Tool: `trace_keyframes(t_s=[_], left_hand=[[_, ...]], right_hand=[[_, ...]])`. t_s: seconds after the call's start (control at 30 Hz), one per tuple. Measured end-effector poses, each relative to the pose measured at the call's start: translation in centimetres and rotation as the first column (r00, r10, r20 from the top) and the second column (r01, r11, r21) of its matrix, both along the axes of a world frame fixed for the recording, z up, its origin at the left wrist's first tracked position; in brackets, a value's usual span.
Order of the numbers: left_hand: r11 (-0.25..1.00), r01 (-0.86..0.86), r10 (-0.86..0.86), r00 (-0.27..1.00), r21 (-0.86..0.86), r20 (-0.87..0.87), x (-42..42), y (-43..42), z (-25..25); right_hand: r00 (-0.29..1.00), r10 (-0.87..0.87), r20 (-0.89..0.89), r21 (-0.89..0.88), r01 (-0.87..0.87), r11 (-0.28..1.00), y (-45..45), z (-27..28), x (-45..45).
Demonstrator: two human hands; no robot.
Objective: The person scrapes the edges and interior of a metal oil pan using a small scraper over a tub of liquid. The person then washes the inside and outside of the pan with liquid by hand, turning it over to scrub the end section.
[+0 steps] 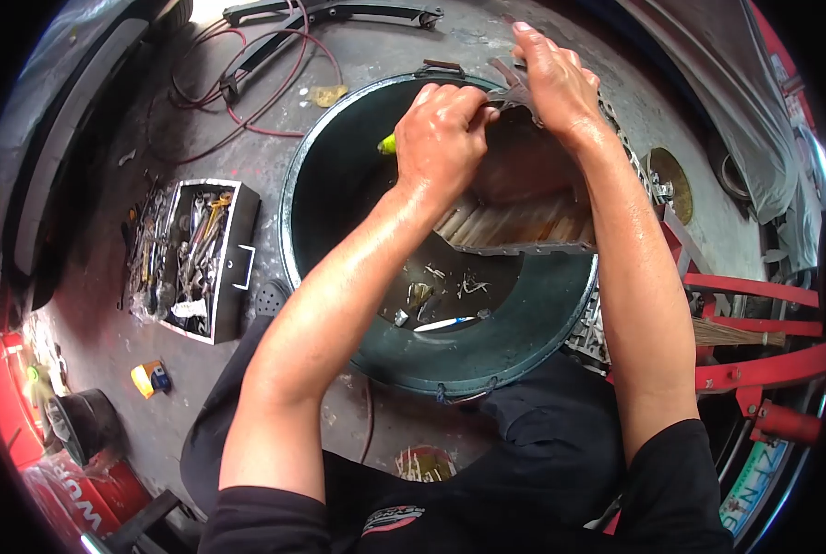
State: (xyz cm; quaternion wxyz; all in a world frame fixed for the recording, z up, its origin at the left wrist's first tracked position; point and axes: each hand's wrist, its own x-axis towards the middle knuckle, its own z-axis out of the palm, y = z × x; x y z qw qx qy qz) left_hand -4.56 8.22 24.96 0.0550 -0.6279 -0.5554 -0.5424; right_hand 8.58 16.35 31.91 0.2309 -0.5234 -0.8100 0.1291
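My left hand is closed around a tool whose yellow-green handle end sticks out beside the palm; its working end is hidden. At the upper rim of a metal oil pan, my right hand grips the edge with bent fingers. The pan is tilted inside a round dark green tub, and its lower flange and stained inner wall show. Both hands are close together at the pan's top edge. On the tub's bottom lie a white-and-blue brush and several scraps.
An open metal toolbox full of wrenches stands left of the tub. A red hose coils at the upper left. Red metal legs are close on the right. A small yellow-and-blue box lies on the floor.
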Motion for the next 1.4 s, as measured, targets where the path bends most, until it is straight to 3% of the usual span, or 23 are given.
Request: trace_keyframes(t_s=[0.03, 0.1, 0.13, 0.2, 0.33, 0.43, 0.5, 0.67, 0.73, 0.83, 0.87, 0.93, 0.97, 1.07, 1.13, 1.17, 1.2, 1.23, 1.37, 1.4], left_hand=[[1.0, -0.01, 0.01, 1.0, 0.009, 0.005, -0.4, -0.1, -0.1], [0.987, 0.012, -0.007, 0.999, -0.161, 0.032, -0.6, -0.3, 0.1], [0.988, 0.01, -0.003, 0.999, -0.157, 0.043, -0.5, -0.1, 0.6], [0.999, 0.04, -0.042, 0.991, -0.012, -0.127, -0.6, 0.5, 1.7], [0.992, 0.055, -0.066, 0.994, -0.115, -0.091, -1.6, 0.4, 1.7], [0.998, 0.055, -0.059, 0.981, -0.026, -0.184, -1.8, 1.0, 2.1], [0.999, 0.041, -0.044, 0.966, -0.017, -0.253, -2.3, 0.6, 2.0], [0.999, 0.029, -0.019, 0.971, 0.042, -0.238, -1.2, 0.3, 1.7], [1.0, 0.014, -0.014, 0.99, 0.003, -0.137, -1.0, 0.1, 0.7], [0.998, -0.033, 0.043, 0.968, -0.044, 0.247, 0.8, -1.2, -1.6], [0.996, -0.049, 0.075, 0.909, -0.073, 0.411, 2.1, -1.8, -2.1], [0.957, 0.139, 0.093, 0.688, -0.257, 0.72, 5.2, -3.5, -2.0], [0.945, 0.221, 0.076, 0.564, -0.239, 0.822, 6.9, -3.8, -2.3], [0.842, 0.512, 0.04, 0.259, -0.172, 0.965, 8.7, -4.9, -0.7], [0.664, 0.746, 0.032, -0.107, 0.059, 0.994, 7.7, -5.8, 1.2], [0.583, 0.801, 0.037, -0.191, 0.134, 0.981, 7.3, -6.0, 1.3], [0.497, 0.842, 0.048, -0.268, 0.21, 0.962, 6.8, -6.3, 1.5], [0.502, 0.832, 0.052, -0.301, 0.235, 0.952, 6.6, -6.6, 1.7], [0.503, 0.798, 0.056, -0.413, 0.332, 0.909, 7.3, -7.8, 2.6], [0.517, 0.8, 0.063, -0.39, 0.304, 0.919, 7.7, -8.2, 3.1]], right_hand=[[1.0, -0.003, -0.007, -0.015, 0.003, 1.0, 0.0, 0.4, 0.2], [0.999, -0.036, -0.034, -0.016, 0.035, 0.999, -0.3, 1.2, 0.1], [0.999, -0.032, -0.023, -0.011, 0.032, 0.999, -0.7, 1.5, -0.1], [0.992, -0.104, -0.065, -0.093, 0.098, 0.991, -1.4, 2.1, -0.4], [0.995, -0.082, -0.054, -0.089, 0.077, 0.993, -0.9, 2.2, -0.1], [0.998, -0.066, 0.004, -0.077, 0.067, 0.995, -1.0, 1.9, -0.5], [0.997, -0.067, -0.05, -0.097, 0.062, 0.993, -1.2, 2.1, -0.3], [0.996, -0.076, -0.037, -0.13, 0.071, 0.989, -0.7, 1.8, -0.4], [0.995, -0.074, -0.063, -0.136, 0.065, 0.989, 0.0, 1.6, 0.0], [0.968, -0.086, -0.237, -0.057, 0.074, 0.996, 1.2, 0.2, 1.0], [0.96, -0.083, -0.269, -0.038, 0.075, 0.996, 1.3, 0.0, 1.3], [0.969, -0.081, -0.235, -0.066, 0.067, 0.996, 1.1, 0.1, 1.8], [0.972, -0.08, -0.221, -0.065, 0.067, 0.996, 0.9, 0.2, 1.9], [0.978, -0.084, -0.193, -0.071, 0.071, 0.995, 0.7, -0.1, 3.5], [0.982, -0.061, -0.181, -0.065, 0.05, 0.997, 0.0, -0.1, 4.4], [0.976, -0.038, -0.213, -0.059, 0.026, 0.998, -0.7, -0.2, 4.9], [0.968, -0.015, -0.25, -0.052, 0.002, 0.999, -1.5, 0.0, 5.3], [0.988, -0.034, -0.147, -0.088, 0.021, 0.996, -2.1, 0.5, 6.1], [0.988, -0.006, -0.155, -0.03, 0.002, 1.0, -4.3, 0.4, 6.7], [0.992, 0.03, -0.121, 0.015, -0.028, 0.999, -4.5, 0.3, 6.7]])
